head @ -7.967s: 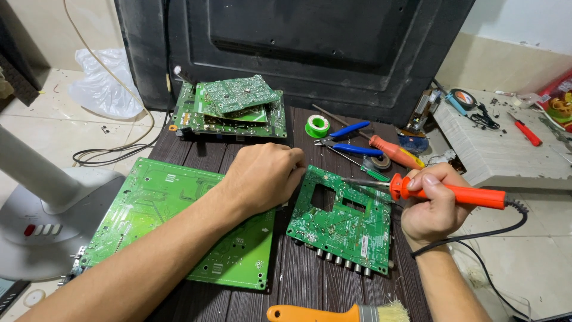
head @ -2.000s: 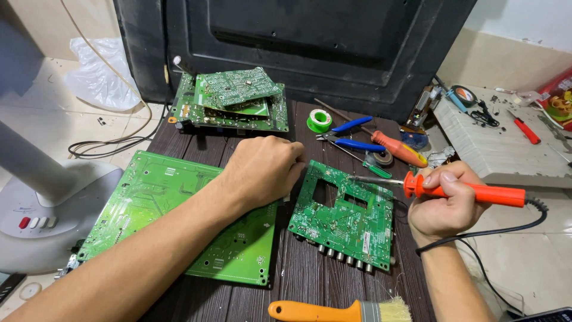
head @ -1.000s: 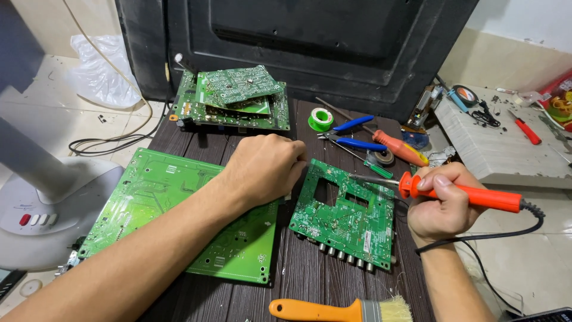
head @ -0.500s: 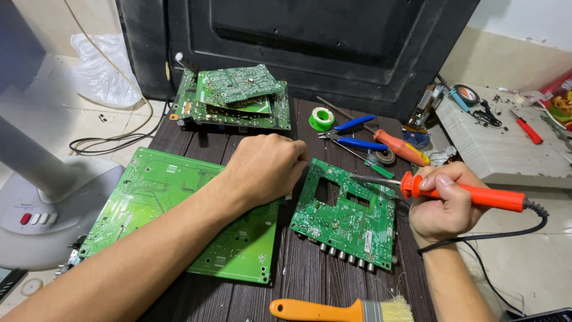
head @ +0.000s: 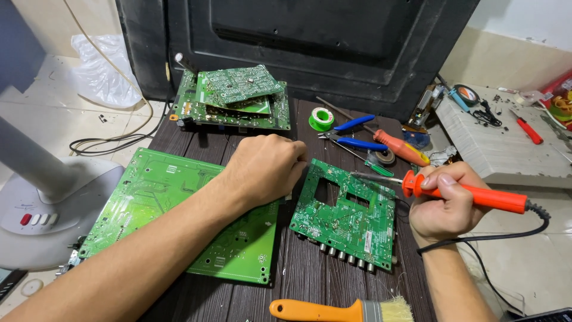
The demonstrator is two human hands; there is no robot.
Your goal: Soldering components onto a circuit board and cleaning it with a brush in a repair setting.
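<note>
On the surface (head: 310, 280), just right of the large board (head: 161, 214), I see the small board (head: 345, 214) lying flat. My right hand (head: 444, 203) grips the orange soldering iron (head: 471, 194), its tip over that board's top edge. My left hand (head: 268, 170) is curled at the board's left corner; I cannot tell what it holds.

Bare table strip (head: 298, 262) between large board (head: 179, 220) and small board (head: 345, 217); pliers (head: 357, 134) cluttering beyond.
</note>
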